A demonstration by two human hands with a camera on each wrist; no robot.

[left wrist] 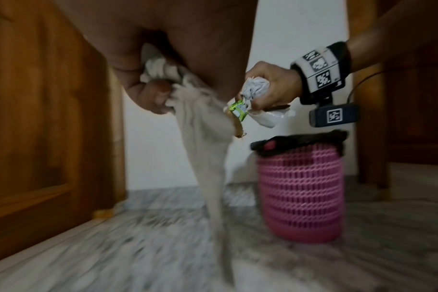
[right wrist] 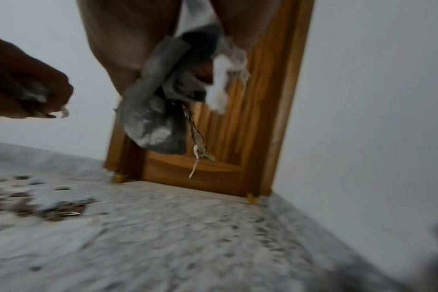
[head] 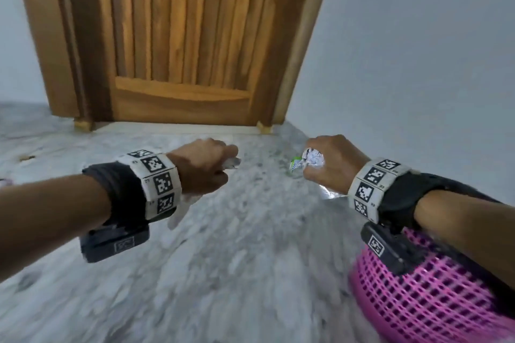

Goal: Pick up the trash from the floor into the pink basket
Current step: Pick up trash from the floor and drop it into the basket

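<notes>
Both fists full of litter above a marble floor point(head: 223, 245).

The left hand point(head: 204, 168) curls tight around a pale plastic bag point(left wrist: 203, 126) trailing below its fingers; the right hand point(head: 330, 163) clenches crumpled paper point(head: 313, 159), a green wrapper point(left wrist: 238, 108) and plastic. The pink basket point(left wrist: 300, 189) stands below the right wrist.

My hands are raised above the floor point(head: 223, 259), left hand point(head: 203, 167) and right hand point(head: 331, 164) apart, each holding trash. The door point(head: 181, 36) stands ahead. The basket point(head: 434, 295) stands on the floor below my right forearm. Scraps point(right wrist: 50, 207) lie on the floor to the left.
</notes>
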